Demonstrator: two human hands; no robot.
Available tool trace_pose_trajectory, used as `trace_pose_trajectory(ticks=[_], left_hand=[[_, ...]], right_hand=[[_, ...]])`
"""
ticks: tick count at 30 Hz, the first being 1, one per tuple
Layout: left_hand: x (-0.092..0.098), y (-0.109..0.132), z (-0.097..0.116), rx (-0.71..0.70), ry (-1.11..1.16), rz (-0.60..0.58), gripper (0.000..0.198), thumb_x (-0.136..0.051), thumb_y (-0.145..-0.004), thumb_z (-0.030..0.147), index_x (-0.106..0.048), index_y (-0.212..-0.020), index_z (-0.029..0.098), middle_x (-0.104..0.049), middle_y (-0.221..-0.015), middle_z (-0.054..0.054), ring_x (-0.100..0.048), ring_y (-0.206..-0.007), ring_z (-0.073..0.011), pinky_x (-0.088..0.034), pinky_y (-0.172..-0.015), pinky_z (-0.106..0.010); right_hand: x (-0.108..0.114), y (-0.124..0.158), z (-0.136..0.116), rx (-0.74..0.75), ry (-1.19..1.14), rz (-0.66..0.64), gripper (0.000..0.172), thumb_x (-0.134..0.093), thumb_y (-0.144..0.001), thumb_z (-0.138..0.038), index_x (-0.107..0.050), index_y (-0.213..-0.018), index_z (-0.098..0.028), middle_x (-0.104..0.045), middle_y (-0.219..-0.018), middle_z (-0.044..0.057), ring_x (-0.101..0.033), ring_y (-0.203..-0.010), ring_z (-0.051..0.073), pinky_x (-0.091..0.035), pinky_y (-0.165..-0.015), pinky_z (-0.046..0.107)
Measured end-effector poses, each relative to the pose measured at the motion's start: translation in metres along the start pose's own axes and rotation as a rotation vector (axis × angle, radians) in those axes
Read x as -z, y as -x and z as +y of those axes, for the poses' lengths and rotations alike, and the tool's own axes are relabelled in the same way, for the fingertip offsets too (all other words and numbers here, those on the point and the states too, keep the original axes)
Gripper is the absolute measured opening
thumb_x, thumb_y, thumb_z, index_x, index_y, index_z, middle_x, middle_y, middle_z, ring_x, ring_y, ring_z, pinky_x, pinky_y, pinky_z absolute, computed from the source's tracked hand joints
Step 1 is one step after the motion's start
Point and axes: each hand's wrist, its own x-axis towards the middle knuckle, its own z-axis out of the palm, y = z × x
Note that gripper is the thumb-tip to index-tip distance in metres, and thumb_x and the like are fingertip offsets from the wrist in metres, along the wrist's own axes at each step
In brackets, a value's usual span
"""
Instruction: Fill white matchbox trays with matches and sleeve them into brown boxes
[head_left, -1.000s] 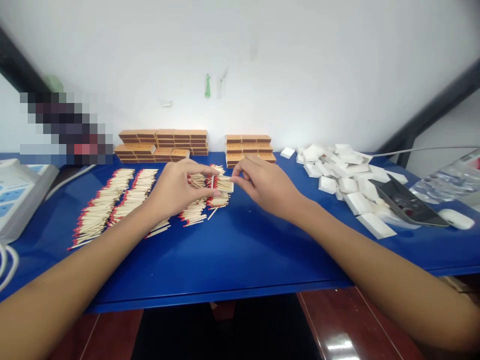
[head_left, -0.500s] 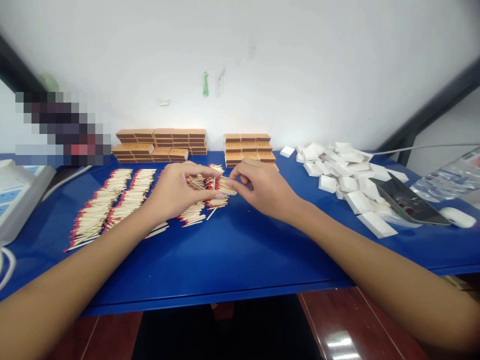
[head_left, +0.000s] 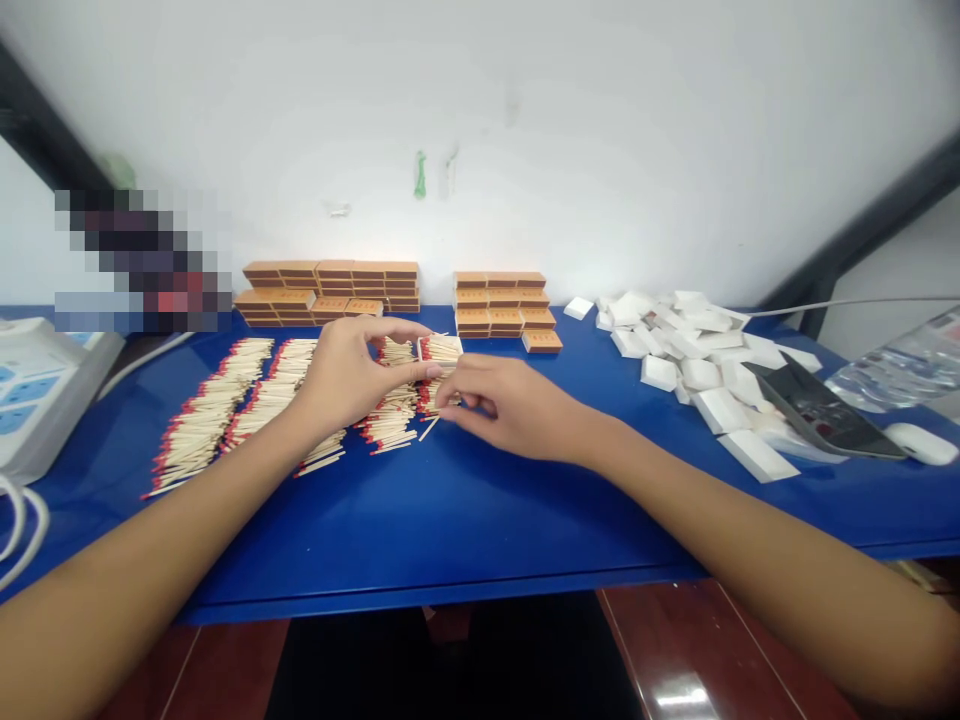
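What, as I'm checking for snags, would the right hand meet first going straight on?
Probably the rightmost row of matches, beside its fingertips; height is unclear, so it might pass above.

- just the one cam, head-worn, looking forward and down at the blue table [head_left: 465,520]
- it's up on the near-edge side, facing the wall [head_left: 600,150] past the far edge
- pretty close in, left hand [head_left: 349,365] and right hand [head_left: 514,405] land around mid-frame

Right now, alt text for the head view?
Left hand holds a tray of matches near rows of red-tipped matches, right hand beside it; stacked matchboxes stand behind, white boxes heaped at right, on a blue table.
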Motion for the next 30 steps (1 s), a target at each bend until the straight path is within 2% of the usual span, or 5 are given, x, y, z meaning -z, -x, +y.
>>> trace_pose_trajectory(ticks=[3,9,19,24,30], left_hand=[[0.000,0.000,-0.002,-0.002,-0.017,0.002,0.042,-0.092,-0.077,0.054,-0.087,-0.108,0.026,-0.085,-0.113,-0.006,-0.077,-0.102,-0.0296,-0.059,-0.089,-0.040],[-0.001,0.001,0.000,0.000,-0.021,-0.019,0.042,-0.093,-0.077,0.052,-0.087,-0.108,0.026,-0.085,-0.112,-0.005,-0.077,-0.103,-0.0296,-0.058,-0.090,-0.040],[0.000,0.000,-0.001,-0.020,-0.014,-0.012,0.038,-0.092,-0.079,0.050,-0.087,-0.108,0.026,-0.085,-0.112,-0.005,-0.078,-0.107,-0.0306,-0.059,-0.092,-0.040],[0.001,-0.001,-0.001,-0.017,-0.022,-0.008,0.032,-0.092,-0.078,0.043,-0.087,-0.105,0.027,-0.085,-0.111,-0.005,-0.078,-0.108,-0.0316,-0.060,-0.094,-0.042],[0.000,0.000,-0.002,-0.006,-0.018,-0.004,0.040,-0.094,-0.076,0.052,-0.087,-0.105,0.026,-0.085,-0.110,-0.006,-0.077,-0.106,-0.0300,-0.059,-0.093,-0.039]], right_hand=[[-0.005,0.001,-0.003,-0.031,-0.036,-0.141,0.007,-0.067,-0.102,-0.019,-0.072,-0.108,-0.020,-0.068,-0.106,0.005,-0.057,-0.079,0.015,-0.044,-0.076,0.030],[-0.005,0.001,-0.007,-0.124,-0.019,-0.210,0.012,-0.069,-0.103,-0.022,-0.065,-0.092,-0.019,-0.066,-0.098,0.004,-0.058,-0.083,0.017,-0.042,-0.075,0.030],[0.010,0.000,-0.012,-0.201,-0.084,-0.078,0.012,-0.061,-0.107,-0.027,-0.063,-0.099,-0.019,-0.071,-0.093,0.003,-0.062,-0.083,0.018,-0.044,-0.078,0.031],[0.012,0.001,-0.014,-0.077,-0.107,-0.098,0.022,-0.049,-0.110,-0.023,-0.068,-0.121,-0.022,-0.076,-0.121,0.008,-0.067,-0.108,0.022,-0.048,-0.092,0.036],[0.015,-0.001,-0.007,-0.257,-0.148,-0.008,0.013,-0.063,-0.101,-0.024,-0.075,-0.100,-0.019,-0.075,-0.086,0.002,-0.061,-0.071,0.014,-0.043,-0.069,0.029]])
